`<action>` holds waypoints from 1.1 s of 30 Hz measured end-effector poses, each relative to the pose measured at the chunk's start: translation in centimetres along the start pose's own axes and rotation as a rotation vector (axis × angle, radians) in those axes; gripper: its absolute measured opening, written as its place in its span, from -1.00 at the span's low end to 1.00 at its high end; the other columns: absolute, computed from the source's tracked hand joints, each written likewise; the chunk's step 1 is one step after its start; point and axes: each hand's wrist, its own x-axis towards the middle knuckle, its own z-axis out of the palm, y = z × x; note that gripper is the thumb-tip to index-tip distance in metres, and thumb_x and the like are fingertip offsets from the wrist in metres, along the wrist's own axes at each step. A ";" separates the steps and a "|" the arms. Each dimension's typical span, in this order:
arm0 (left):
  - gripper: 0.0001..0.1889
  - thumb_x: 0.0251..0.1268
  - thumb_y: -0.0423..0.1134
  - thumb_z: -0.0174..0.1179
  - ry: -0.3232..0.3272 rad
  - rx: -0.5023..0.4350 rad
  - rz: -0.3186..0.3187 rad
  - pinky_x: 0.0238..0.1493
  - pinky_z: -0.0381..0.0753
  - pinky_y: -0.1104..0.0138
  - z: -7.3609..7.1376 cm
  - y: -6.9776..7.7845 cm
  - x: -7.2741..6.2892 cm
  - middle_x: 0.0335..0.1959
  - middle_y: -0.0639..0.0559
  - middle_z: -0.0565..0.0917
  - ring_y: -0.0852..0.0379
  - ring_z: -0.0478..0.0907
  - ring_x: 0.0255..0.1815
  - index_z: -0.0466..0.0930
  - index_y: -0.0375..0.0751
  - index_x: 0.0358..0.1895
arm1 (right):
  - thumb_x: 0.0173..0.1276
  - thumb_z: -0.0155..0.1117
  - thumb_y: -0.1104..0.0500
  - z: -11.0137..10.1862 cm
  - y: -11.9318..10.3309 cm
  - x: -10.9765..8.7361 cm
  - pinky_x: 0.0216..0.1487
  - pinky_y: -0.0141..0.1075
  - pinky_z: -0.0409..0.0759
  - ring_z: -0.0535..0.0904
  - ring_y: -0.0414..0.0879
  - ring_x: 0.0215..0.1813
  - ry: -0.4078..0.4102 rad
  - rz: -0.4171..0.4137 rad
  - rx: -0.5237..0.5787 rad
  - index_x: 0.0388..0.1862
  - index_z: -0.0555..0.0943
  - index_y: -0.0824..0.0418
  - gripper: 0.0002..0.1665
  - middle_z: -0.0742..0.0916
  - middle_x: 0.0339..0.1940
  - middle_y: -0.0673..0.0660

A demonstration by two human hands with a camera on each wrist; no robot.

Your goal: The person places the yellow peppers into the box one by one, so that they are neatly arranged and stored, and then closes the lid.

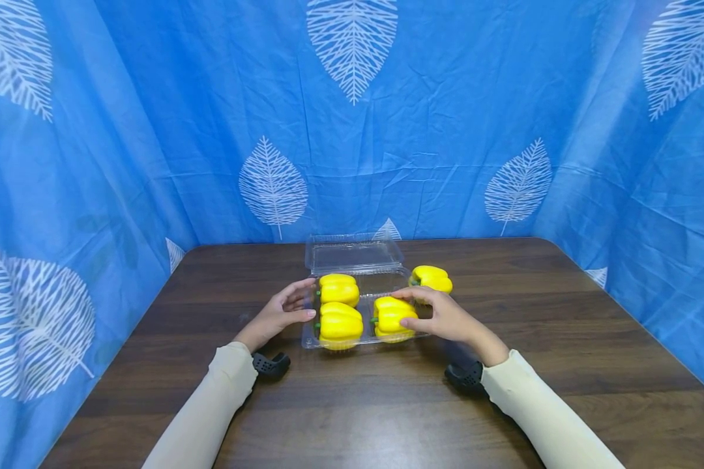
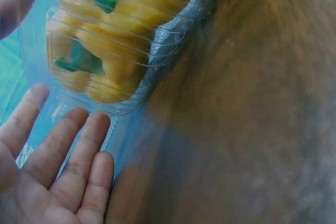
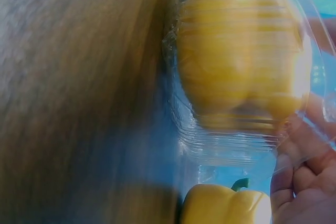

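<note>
A clear plastic clamshell container (image 1: 366, 342) lies on the table with its lid (image 1: 356, 253) thrown back. Inside on the left are two yellow bell peppers, a rear one (image 1: 337, 290) and a front one (image 1: 340, 324). My right hand (image 1: 446, 316) reaches over the right rim and holds a third bell pepper (image 1: 390, 314) at the front right, thumb on the near side and fingers across the far side. My left hand (image 1: 278, 314) stands beside the container's left wall, its straight fingers (image 2: 73, 145) right at the plastic and its palm holding nothing.
Another yellow bell pepper (image 1: 433, 279) sits outside the container, just past its right rear corner. A dark wooden table (image 1: 352, 404) spreads under everything. Blue leaf-patterned cloth (image 1: 422, 130) hangs around the back and sides. Each wrist wears a black band (image 1: 272, 365).
</note>
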 end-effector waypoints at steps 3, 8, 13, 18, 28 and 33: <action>-0.20 0.50 -0.21 0.32 0.000 -0.003 -0.001 0.62 0.30 -0.21 0.0 0.0 0.0 0.70 -0.29 0.26 -0.34 0.24 0.66 0.18 -0.17 0.72 | 0.49 0.47 0.19 -0.1 -0.1 0.0 0.40 0.30 0.55 0.59 0.27 0.37 0.006 0.000 0.004 0.45 0.59 0.35 -0.39 0.70 0.37 0.29; -0.19 0.50 -0.21 0.32 -0.003 -0.009 0.003 0.62 0.29 -0.21 0.0 0.1 0.0 0.70 -0.29 0.25 -0.34 0.24 0.67 0.18 -0.18 0.72 | 0.50 0.45 0.20 -0.3 -0.1 0.0 0.41 0.29 0.53 0.57 0.26 0.37 0.010 0.010 0.016 0.45 0.59 0.35 -0.41 0.70 0.37 0.28; -0.19 0.50 -0.21 0.32 -0.005 -0.017 0.003 0.63 0.28 -0.21 0.0 0.2 0.0 0.70 -0.29 0.24 -0.35 0.24 0.66 0.17 -0.19 0.72 | 0.50 0.44 0.24 -0.4 0.1 0.1 0.40 0.24 0.55 0.59 0.22 0.35 0.023 -0.008 0.012 0.43 0.59 0.38 -0.42 0.71 0.35 0.30; -0.19 0.50 -0.22 0.31 -0.004 -0.019 -0.006 0.62 0.29 -0.20 0.0 0.3 0.0 0.71 -0.29 0.24 -0.34 0.24 0.67 0.17 -0.19 0.72 | 0.50 0.44 0.25 -0.4 0.1 0.2 0.39 0.21 0.57 0.60 0.22 0.32 0.034 -0.017 0.011 0.42 0.59 0.40 -0.43 0.72 0.35 0.32; -0.19 0.51 -0.21 0.30 -0.009 -0.012 -0.003 0.63 0.27 -0.20 -0.2 0.5 0.1 0.70 -0.30 0.24 -0.34 0.24 0.66 0.17 -0.19 0.72 | 0.47 0.48 0.25 -0.4 0.0 0.4 0.41 0.28 0.54 0.59 0.26 0.34 0.026 0.002 -0.002 0.42 0.58 0.42 -0.40 0.71 0.36 0.33; -0.19 0.51 -0.21 0.31 -0.012 -0.007 -0.003 0.63 0.28 -0.21 -0.3 0.5 0.1 0.70 -0.30 0.24 -0.35 0.24 0.66 0.17 -0.18 0.72 | 0.44 0.53 0.24 -0.3 0.0 0.6 0.40 0.26 0.58 0.59 0.29 0.38 0.010 0.020 -0.055 0.44 0.57 0.41 -0.35 0.69 0.38 0.33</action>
